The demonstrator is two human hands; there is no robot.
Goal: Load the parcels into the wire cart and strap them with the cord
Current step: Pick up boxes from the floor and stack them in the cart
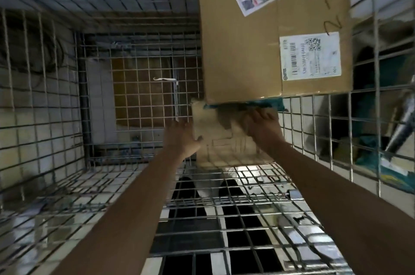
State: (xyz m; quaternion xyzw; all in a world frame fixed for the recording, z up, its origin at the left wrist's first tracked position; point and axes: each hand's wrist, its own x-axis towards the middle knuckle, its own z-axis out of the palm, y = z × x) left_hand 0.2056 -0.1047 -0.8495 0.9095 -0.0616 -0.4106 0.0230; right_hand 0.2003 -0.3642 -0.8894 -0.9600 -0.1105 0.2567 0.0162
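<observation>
Both hands [224, 131] at parcel's [269, 32] near edge.

A single head-worn wide-angle view looks steeply down into the wire cart [139, 104] from above its near wall, close enough that both forearms run up from the bottom edge to mid-frame. The cardboard parcel [242, 34] fills the upper right; mesh walls bow at the left and right edges.
</observation>
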